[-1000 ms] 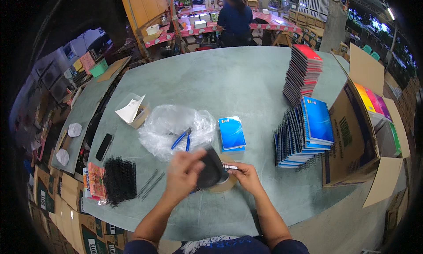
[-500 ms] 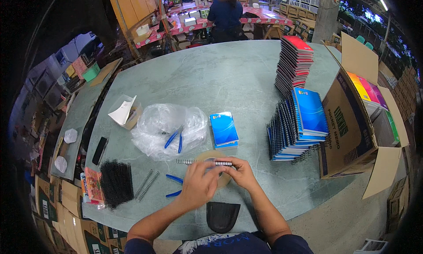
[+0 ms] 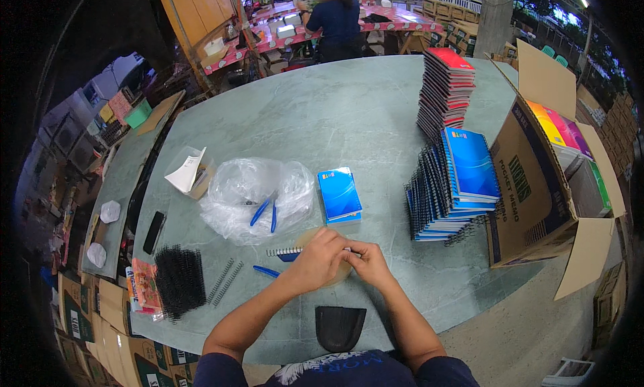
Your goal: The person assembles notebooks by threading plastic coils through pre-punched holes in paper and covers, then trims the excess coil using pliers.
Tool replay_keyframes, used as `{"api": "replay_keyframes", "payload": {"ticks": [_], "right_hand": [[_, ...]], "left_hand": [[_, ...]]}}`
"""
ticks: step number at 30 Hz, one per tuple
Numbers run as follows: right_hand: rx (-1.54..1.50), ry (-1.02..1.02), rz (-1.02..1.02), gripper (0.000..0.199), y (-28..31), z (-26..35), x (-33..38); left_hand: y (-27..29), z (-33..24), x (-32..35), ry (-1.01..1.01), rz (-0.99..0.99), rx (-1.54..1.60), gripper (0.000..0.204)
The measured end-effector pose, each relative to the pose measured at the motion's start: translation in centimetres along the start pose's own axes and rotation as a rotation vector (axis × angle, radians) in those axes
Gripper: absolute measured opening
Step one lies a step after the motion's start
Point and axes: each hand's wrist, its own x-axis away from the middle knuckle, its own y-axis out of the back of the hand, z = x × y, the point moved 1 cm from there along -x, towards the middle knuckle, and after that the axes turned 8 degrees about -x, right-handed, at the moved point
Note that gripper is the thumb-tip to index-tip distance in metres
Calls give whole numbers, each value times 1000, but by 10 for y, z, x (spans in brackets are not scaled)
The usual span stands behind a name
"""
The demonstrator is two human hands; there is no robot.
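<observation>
Near the front of the table, my left hand [image 3: 315, 261] and my right hand [image 3: 369, 263] are closed on a small blue notebook [image 3: 290, 257], with a dark spiral coil [image 3: 276, 252] along its far edge. My left hand covers most of the notebook; my right fingers pinch at the coil's right end. Beneath them lies a round tan disc [image 3: 308, 238], largely covered. Blue-handled pliers [image 3: 266, 271] show partly beside my left forearm. Past my hands sits a short stack of blue notebooks [image 3: 339, 194].
Black coils [image 3: 179, 280] are piled at left beside two loose coils [image 3: 225, 281]. A plastic bag [image 3: 228, 199] carries other blue pliers [image 3: 264, 214]. Blue notebooks [image 3: 469, 166], red notebooks [image 3: 444, 95] and a carton [image 3: 530, 186] stand right. A black pad [image 3: 340, 328] lies nearest me.
My left hand has shifted right and slightly away from me, toward my right hand. The notebook's left end now shows under the coil. The person in the background has raised an arm.
</observation>
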Motion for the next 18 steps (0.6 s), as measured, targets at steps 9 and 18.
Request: {"api": "replay_keyframes", "payload": {"ticks": [9, 18], "right_hand": [[176, 234, -82, 21, -3, -7, 2], [237, 254, -128, 18, -9, 17, 18]], "left_hand": [[10, 0, 3, 181, 33, 130, 25], [20, -17, 11, 98, -4, 150, 25]]}}
